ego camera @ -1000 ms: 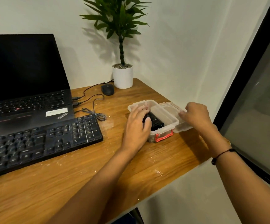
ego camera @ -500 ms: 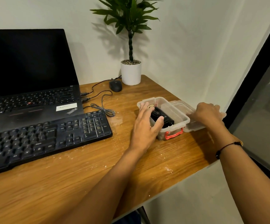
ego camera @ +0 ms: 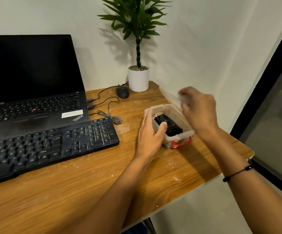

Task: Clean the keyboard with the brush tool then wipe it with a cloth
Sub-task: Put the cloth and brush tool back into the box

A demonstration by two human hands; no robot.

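Currently:
Left hand [ego camera: 151, 132]: lying spread against the box [ego camera: 172, 140], steadying it.
Right hand [ego camera: 198, 108]: pinching the lid [ego camera: 171, 98] above the box, exposing the black tool [ego camera: 168, 126].

Left hand [ego camera: 151, 132] reaches forward, fingers straight; right hand [ego camera: 198, 110] raised, blurred, fingers curled

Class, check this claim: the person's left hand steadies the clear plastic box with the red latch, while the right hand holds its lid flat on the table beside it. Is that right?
Not quite. The right hand holds the clear lid raised in the air above the box, tilted, not flat on the table. The head view shows this. The rest stands: the left hand steadies the red-latched box.
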